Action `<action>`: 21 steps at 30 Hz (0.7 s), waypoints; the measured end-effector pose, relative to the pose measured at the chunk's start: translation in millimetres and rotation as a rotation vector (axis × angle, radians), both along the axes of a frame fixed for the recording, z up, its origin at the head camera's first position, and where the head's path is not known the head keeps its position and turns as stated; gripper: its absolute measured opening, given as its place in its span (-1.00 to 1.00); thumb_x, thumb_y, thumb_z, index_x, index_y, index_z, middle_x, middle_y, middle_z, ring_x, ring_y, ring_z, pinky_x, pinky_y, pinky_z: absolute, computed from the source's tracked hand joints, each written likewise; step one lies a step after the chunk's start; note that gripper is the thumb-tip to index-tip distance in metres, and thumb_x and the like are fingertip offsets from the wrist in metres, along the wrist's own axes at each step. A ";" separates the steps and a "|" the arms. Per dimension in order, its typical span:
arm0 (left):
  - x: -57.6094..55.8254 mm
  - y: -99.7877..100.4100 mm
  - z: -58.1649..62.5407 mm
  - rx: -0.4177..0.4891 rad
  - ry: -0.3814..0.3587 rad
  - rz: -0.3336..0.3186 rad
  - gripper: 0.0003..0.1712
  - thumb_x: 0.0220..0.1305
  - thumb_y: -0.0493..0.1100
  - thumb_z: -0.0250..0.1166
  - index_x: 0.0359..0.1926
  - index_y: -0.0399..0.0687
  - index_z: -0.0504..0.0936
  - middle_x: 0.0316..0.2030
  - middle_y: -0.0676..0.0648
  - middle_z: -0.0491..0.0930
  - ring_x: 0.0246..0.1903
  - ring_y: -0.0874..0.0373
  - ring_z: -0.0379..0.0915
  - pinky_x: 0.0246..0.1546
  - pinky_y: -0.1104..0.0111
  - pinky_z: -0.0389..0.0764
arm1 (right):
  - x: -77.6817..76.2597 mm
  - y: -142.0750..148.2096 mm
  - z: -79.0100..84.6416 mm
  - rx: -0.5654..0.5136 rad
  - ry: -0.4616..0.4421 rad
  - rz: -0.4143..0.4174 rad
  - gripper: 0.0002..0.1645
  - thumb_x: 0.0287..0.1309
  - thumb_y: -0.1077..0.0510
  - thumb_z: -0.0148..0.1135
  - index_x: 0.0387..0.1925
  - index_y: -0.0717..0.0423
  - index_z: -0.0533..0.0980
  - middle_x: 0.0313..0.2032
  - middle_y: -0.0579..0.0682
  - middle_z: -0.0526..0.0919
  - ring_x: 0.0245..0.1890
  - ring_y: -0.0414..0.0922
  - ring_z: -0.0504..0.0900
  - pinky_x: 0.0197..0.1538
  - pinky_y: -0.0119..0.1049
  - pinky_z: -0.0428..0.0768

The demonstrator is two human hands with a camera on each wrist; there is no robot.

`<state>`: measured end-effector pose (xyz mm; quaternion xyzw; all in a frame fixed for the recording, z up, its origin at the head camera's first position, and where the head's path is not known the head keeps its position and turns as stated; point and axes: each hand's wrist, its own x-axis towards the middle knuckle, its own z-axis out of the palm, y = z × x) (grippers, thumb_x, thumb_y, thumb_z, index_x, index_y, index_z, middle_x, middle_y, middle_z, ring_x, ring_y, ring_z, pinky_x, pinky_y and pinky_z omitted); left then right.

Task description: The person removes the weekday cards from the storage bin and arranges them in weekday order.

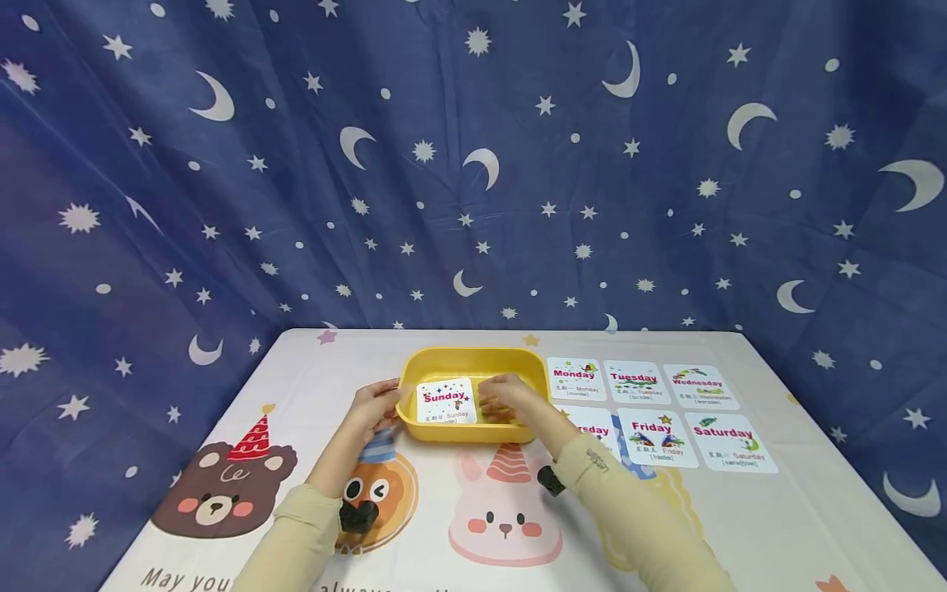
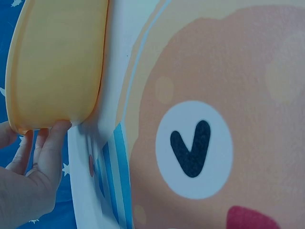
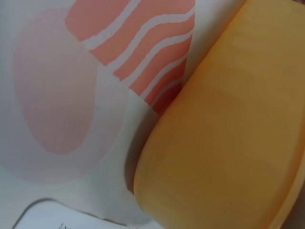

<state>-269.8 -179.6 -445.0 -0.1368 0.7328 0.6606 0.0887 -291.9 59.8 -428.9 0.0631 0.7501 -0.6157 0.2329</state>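
A yellow plastic basin stands on the table, with a white "Sunday" card inside at its left end. My left hand grips the basin's left end; in the left wrist view, the thumb and fingers pinch its rim. My right hand reaches over the basin's right side, fingers loosely bent just right of the Sunday card, with nothing visible between them. In the right wrist view the basin's outer wall fills the right side, and the hand is hidden.
Right of the basin, weekday cards lie in two rows: Monday, Tuesday, Wednesday, then a card partly covered by my right arm, Friday and Saturday. A cartoon-printed cloth covers the table; a blue starry curtain hangs behind.
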 end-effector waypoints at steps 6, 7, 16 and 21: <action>-0.2 0.3 0.6 -0.001 -0.006 -0.005 -0.49 0.39 -0.28 0.00 0.32 -0.32 0.26 0.18 -0.39 0.35 -0.37 0.20 0.48 -0.33 0.44 0.68 | -4.0 -4.9 -10.9 -0.006 -0.009 -0.013 -0.52 0.25 0.19 0.12 0.13 0.36 0.34 -0.04 0.26 0.55 -0.38 -0.13 0.56 -0.19 -0.31 0.68; -0.2 0.1 0.5 -0.003 -0.006 -0.004 -0.49 0.39 -0.28 0.00 0.32 -0.32 0.26 0.18 -0.38 0.35 -0.36 0.20 0.49 -0.33 0.44 0.68 | -3.1 -5.9 -10.7 -0.008 -0.007 -0.010 -0.53 0.25 0.19 0.11 0.12 0.37 0.33 -0.03 0.27 0.54 -0.39 -0.14 0.56 -0.19 -0.32 0.68; -1.1 0.0 -1.1 -0.005 0.002 0.000 -0.51 0.39 -0.28 0.00 0.31 -0.30 0.28 0.16 -0.36 0.37 -0.40 0.23 0.48 -0.30 0.41 0.69 | -16.9 -15.8 -31.0 -0.094 -0.044 -0.061 -0.53 0.19 0.20 0.17 0.09 0.36 0.37 -0.08 0.29 0.57 -0.48 -0.15 0.54 -0.14 -0.24 0.69; -1.3 -0.3 -1.5 0.005 0.010 0.003 -0.51 0.38 -0.28 0.01 0.30 -0.31 0.28 0.15 -0.37 0.38 -0.40 0.24 0.49 -0.30 0.41 0.70 | -82.1 -13.5 -118.9 -0.300 -0.139 -0.151 -0.53 0.12 0.15 0.26 0.03 0.27 0.39 -0.15 0.29 0.61 -0.26 0.11 0.61 -0.11 -0.04 0.67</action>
